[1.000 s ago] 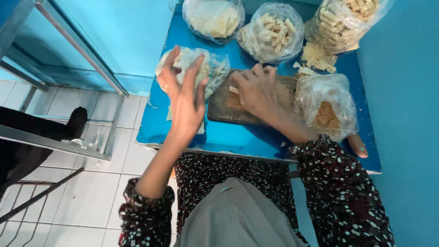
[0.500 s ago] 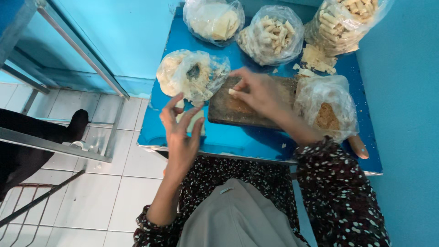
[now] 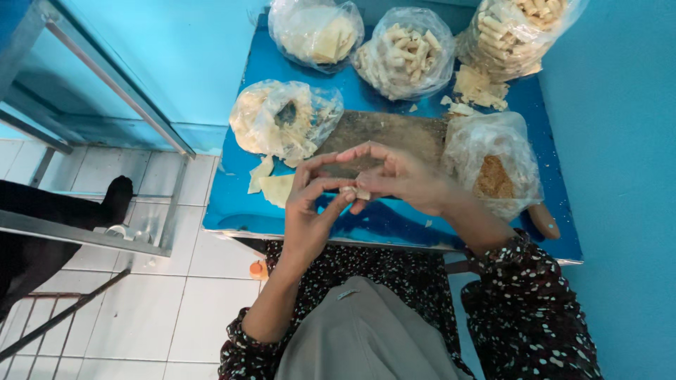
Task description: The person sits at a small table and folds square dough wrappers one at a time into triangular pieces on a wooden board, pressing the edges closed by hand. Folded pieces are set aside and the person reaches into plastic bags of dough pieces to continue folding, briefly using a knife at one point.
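Head view: left hand (image 3: 308, 218) and right hand (image 3: 401, 179) together grip one pale roll (image 3: 354, 191); five bags (image 3: 285, 121).

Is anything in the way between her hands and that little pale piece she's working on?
Nothing visible: the left hand and right hand both pinch the small pale piece directly, above the wooden board and blue table.

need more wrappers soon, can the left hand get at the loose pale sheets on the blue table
Probably yes: the pale sheets lie uncovered just beside the left hand, but it is busy pinching a small pale piece with the right hand.
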